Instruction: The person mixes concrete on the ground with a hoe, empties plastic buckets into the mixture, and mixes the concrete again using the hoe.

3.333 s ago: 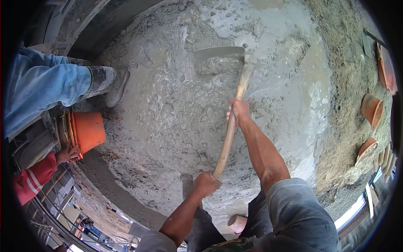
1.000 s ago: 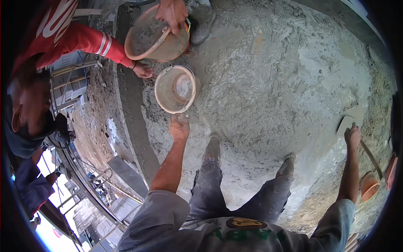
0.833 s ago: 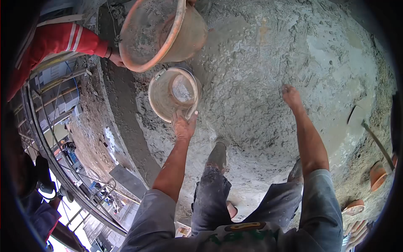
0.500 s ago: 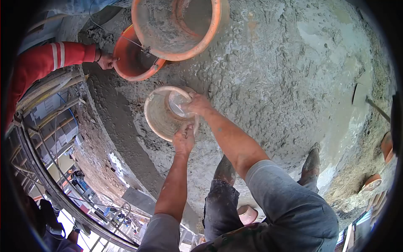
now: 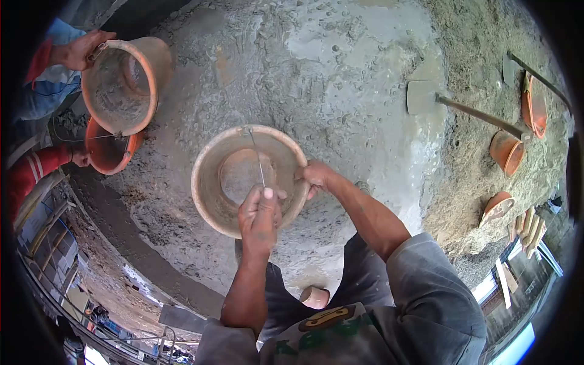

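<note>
A cement-stained orange bucket [image 5: 204, 164] is held up in front of me, its open mouth facing my view. My left hand [image 5: 260, 220] is closed on the bucket's thin wire handle, which runs from the far rim across the opening. On the right side, my right hand [image 5: 316, 176] grips the bucket's rim, fingers curled round the edge. Only dull residue shows on its inner wall and bottom.
Wet grey mortar [image 5: 340, 55] covers the ground. Co-workers' hands at left hold a large bucket [image 5: 159, 67] and an orange bucket [image 5: 91, 137]. A hoe [image 5: 423, 97] lies at right, near more buckets [image 5: 507, 152]. A small bucket [image 5: 314, 297] stands between my legs.
The bucket has come closer and its mouth looks larger. My left hand has gone from the rim to the wire handle. My view has shifted right, and a second co-worker's hand now shows.
</note>
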Demonstrator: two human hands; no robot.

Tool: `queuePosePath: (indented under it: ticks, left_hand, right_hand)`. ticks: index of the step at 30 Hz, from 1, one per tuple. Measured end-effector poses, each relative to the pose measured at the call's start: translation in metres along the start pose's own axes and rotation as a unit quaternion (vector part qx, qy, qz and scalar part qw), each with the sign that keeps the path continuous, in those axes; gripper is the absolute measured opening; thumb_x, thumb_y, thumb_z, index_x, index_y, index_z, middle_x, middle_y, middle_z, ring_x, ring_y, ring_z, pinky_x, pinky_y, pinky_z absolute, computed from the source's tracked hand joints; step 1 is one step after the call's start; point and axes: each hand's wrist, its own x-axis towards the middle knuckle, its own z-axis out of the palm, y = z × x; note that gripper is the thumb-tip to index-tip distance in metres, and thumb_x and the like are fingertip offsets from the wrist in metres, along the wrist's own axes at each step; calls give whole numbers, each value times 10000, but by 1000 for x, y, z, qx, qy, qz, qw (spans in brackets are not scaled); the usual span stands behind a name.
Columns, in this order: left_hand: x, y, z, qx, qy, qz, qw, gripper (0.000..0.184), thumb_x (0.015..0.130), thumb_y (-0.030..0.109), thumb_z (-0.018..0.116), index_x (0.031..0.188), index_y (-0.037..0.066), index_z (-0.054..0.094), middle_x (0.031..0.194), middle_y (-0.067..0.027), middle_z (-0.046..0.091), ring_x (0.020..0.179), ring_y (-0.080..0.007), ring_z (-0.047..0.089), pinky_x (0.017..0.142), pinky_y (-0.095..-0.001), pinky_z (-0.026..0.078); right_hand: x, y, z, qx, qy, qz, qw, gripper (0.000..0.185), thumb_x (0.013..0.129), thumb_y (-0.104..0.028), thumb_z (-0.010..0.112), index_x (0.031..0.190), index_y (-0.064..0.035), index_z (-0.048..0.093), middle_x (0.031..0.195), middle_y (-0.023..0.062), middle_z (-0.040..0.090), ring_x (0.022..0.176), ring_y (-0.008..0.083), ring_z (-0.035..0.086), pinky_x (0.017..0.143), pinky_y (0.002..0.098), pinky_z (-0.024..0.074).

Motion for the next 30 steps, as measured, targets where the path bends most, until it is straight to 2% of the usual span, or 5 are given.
queuePosePath:
  ticks: [3,8,18,25,30]
  left_hand:
    - [38,-50,94,39,-96,34,994,363,970,387,517,813,61,554,530,47,379,466,-43,362,440,-222,300]
    - [186,-213,200,-124,-83,-137,979,497,920,507,536,637,102,487,573,-18,465,509,-140,450,650,-341,438]
    - [97,-348,137,-220,-162,-161,948,567,984,446,420,516,131,365,489,3,345,502,-157,378,811,-379,427]
    - [-26,-274,-74,-288,-65,-190,936,497,988,322,385,525,155,318,481,14,299,481,-136,310,731,-334,370]
    - [-53,-190,-88,-104,71,-256,958,427,960,392,485,619,149,396,566,40,319,512,-97,305,572,-270,322]
  right_hand:
    - [-51,2,-141,-57,265,-188,944,458,730,-146,589,1154,26,605,967,213,675,959,322,649,845,381,488]
    - [-76,8,-302,-402,616,-331,591,812,729,49,504,1469,-225,313,1101,251,583,1072,422,563,909,439,474]
    - [-20,90,-240,-406,499,-262,720,859,734,109,472,1478,-273,274,1298,242,515,1129,418,541,934,403,492]
    - [6,131,9,-373,447,-213,785,1009,674,29,600,1512,-247,111,1103,310,568,902,468,609,758,458,538]
    - [19,140,75,-306,392,-160,853,1011,683,-23,613,1514,-277,95,1000,294,600,853,460,626,757,463,527]
